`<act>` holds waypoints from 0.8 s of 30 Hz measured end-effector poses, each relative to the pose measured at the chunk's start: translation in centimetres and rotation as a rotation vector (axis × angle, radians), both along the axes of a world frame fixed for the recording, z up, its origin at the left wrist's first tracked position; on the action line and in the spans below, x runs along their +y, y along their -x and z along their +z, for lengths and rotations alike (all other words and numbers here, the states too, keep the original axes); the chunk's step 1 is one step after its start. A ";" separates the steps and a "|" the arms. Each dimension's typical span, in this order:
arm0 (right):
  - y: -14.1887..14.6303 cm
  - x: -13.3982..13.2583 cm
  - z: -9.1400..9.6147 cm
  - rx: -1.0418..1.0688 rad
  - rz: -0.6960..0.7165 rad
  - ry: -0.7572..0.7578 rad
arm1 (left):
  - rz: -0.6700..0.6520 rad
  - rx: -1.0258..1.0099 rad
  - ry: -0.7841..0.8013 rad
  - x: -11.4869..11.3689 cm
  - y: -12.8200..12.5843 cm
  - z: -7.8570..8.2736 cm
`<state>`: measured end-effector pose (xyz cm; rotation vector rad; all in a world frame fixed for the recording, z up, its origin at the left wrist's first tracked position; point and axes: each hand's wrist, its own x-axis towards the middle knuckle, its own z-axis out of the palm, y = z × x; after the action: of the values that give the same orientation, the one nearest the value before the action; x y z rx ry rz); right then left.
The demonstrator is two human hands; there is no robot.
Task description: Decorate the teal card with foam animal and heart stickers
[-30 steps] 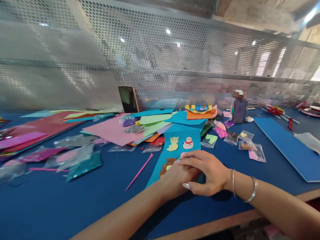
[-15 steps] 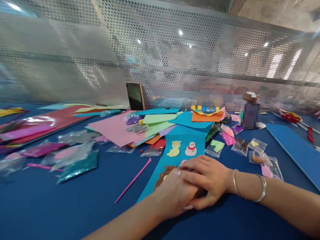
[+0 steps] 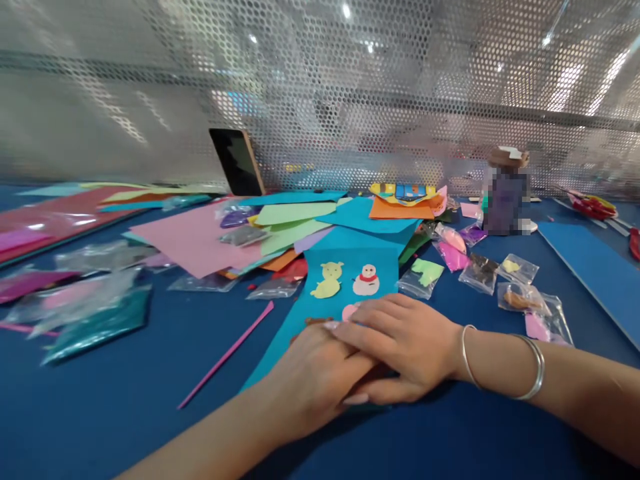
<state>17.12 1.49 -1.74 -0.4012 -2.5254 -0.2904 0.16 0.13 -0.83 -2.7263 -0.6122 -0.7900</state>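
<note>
The left hand (image 3: 313,380) lies flat on the blue card (image 3: 345,283), and the right hand (image 3: 400,340) lies flat on top of it. Both hands are open, grasping nothing. Past the fingers sit a yellow duck (image 3: 327,281) and a snowman (image 3: 366,280). Farther back on the table (image 3: 125,400) stands a phone (image 3: 237,162).

A long worktable (image 3: 90,427) with a deep blue top fills the lower half of the view and runs off both sides. Along its far edge stands a tall screen of perforated metal (image 3: 350,100), silvery grey and pierced all over with small round holes, with a horizontal rail crossing it. Bright spots of ceiling light (image 3: 346,11) glint on the mesh, and paler daylight shows through it at the upper right. What lies behind the screen is blurred and cannot be made out.
</note>
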 end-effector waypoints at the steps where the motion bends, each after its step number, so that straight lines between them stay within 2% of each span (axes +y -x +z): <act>1: 0.0 0.0 0.0 0.024 -0.039 -0.021 | -0.039 -0.026 -0.043 0.0 -0.1 0.5; 5: 0.1 -0.5 0.3 0.096 -0.219 -0.202 | -0.100 -0.055 -0.124 0.4 0.1 0.8; 10: 0.1 -0.6 0.2 0.073 -0.254 -0.262 | -0.061 -0.091 -0.145 1.3 -0.3 -0.3; 14: -0.5 -0.3 0.1 -0.025 -0.286 -0.319 | -0.061 -0.130 -0.194 1.3 -0.9 -0.4; 20: -0.9 0.2 0.2 -0.216 -0.328 -0.168 | -0.055 -0.152 -0.210 0.8 -0.7 0.7; 24: -1.0 0.5 0.4 -0.264 -0.354 -0.062 | -0.035 -0.158 -0.189 0.8 -0.5 0.7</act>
<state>18.11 2.03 -1.39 -0.8356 -2.6818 -0.5889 0.68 0.89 -0.10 -2.5266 -0.4939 -1.0238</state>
